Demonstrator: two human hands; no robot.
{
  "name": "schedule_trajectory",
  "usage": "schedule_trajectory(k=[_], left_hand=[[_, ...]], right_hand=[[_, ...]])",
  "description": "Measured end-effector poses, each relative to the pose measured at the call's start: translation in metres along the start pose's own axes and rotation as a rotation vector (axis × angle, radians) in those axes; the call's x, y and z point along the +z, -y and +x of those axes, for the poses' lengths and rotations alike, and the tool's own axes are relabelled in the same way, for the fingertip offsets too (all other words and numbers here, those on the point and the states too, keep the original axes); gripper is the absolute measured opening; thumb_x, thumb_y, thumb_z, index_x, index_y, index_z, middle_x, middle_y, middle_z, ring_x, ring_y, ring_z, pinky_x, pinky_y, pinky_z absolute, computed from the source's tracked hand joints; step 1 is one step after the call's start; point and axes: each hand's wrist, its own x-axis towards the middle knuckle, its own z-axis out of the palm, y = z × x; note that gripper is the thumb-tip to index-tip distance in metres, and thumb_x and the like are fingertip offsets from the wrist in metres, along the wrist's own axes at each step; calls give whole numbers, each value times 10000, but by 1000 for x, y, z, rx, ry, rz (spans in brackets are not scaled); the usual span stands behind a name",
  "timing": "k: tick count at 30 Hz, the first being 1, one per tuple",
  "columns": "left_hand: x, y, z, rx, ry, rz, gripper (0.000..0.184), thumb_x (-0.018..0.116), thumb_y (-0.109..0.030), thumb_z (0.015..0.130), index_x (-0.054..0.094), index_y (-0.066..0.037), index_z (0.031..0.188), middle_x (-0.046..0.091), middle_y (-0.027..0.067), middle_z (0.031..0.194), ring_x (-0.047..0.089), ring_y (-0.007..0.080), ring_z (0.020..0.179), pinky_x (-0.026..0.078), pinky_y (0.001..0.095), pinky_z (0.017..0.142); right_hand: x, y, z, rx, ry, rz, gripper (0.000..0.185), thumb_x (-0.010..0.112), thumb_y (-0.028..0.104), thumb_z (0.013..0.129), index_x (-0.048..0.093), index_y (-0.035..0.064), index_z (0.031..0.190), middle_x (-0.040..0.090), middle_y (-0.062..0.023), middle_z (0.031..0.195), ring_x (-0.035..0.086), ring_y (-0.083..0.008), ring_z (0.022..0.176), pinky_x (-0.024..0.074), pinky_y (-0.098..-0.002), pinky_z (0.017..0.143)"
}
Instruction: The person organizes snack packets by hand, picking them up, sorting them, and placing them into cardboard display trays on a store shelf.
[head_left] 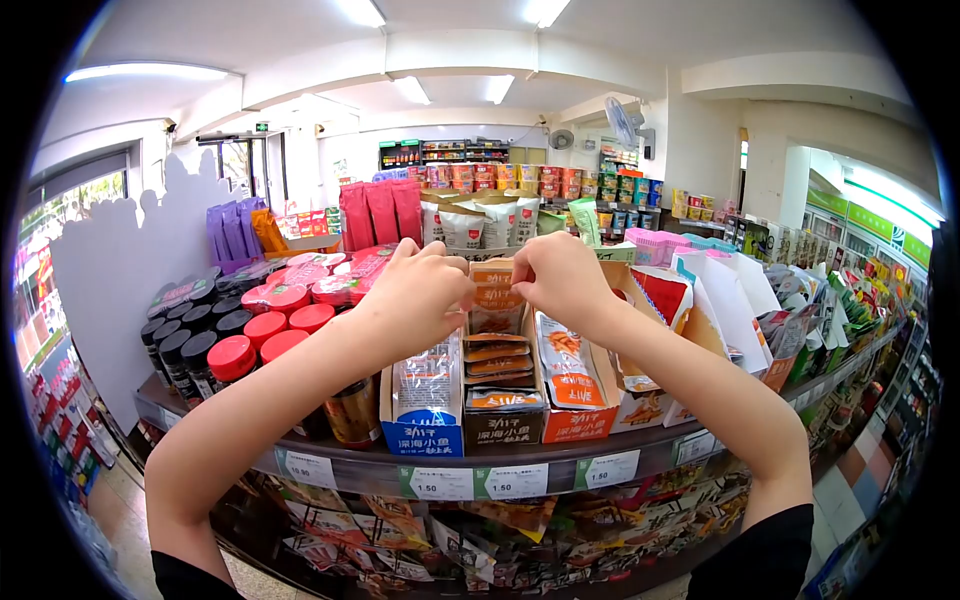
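My left hand reaches over the shelf with its fingers curled in at the left edge of an orange-brown snack packet. My right hand pinches at the packet's right edge. Just below is a brown open-top box with several small orange-and-dark packets stacked inside. A blue-fronted box with silvery packets stands to its left, under my left hand. On the right is an orange-fronted box of similar packets. My fingertips partly cover the upright packet's sides.
Red-lidded jars and black-lidded jars crowd the left. Opened white cartons stand at right. Pink pouches and white pouches rise behind. Price tags line the curved shelf edge, above hanging snack bags.
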Motion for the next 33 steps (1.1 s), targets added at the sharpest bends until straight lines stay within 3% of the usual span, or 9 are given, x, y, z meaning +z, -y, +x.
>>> schedule_trajectory(k=[9, 18, 20, 24, 27, 30, 33], left_hand=[[4, -5, 4, -35, 49, 33, 136, 735, -267, 729, 728, -157, 808, 570, 33, 949, 479, 227, 967, 342, 382, 835], [7, -13, 21, -3, 119, 49, 105, 768, -203, 645, 730, -150, 726, 595, 22, 937, 467, 218, 973, 311, 398, 854], [8, -14, 27, -9, 156, 91, 79, 758, -180, 646, 727, -152, 712, 601, 16, 929, 471, 216, 967, 312, 399, 854], [14, -6, 34, 40, 22, 186, 29, 730, -139, 663, 711, -147, 683, 604, 7, 909, 488, 212, 960, 315, 402, 859], [20, 4, 42, 43, -48, 252, 24, 718, -124, 670, 694, -130, 671, 602, 6, 893, 500, 212, 961, 321, 402, 865], [21, 11, 50, 27, -64, 244, 31, 712, -119, 677, 682, -112, 674, 601, 9, 878, 508, 213, 967, 328, 404, 872], [23, 15, 56, 40, -62, 239, 36, 710, -118, 683, 677, -103, 681, 602, 10, 866, 517, 215, 969, 338, 409, 875]], right_hand=[[9, -10, 11, 80, 73, -96, 67, 737, 113, 625, 675, 98, 608, 620, -76, 738, 614, -264, 823, 493, -402, 694], [9, -12, 26, 78, 81, -118, 73, 738, 119, 623, 674, 88, 610, 646, -99, 697, 632, -293, 742, 499, -409, 680], [12, -11, 23, 48, 38, -156, 78, 732, 110, 635, 667, 76, 662, 644, -102, 691, 635, -294, 739, 501, -408, 680], [13, -10, 16, -24, -65, -169, 156, 722, 99, 658, 633, 54, 778, 640, -106, 673, 637, -292, 718, 493, -410, 670], [-2, -8, 13, 13, 95, 32, 191, 714, 99, 681, 597, 51, 825, 636, -111, 704, 630, -282, 730, 478, -417, 658], [-19, 6, 5, -5, 87, 133, 150, 723, 142, 698, 635, 62, 789, 624, -106, 739, 619, -267, 740, 467, -411, 656], [-30, 17, -5, -184, 227, 113, 159, 751, 210, 695, 674, 80, 743, 610, -79, 764, 614, -252, 766, 472, -387, 679]])
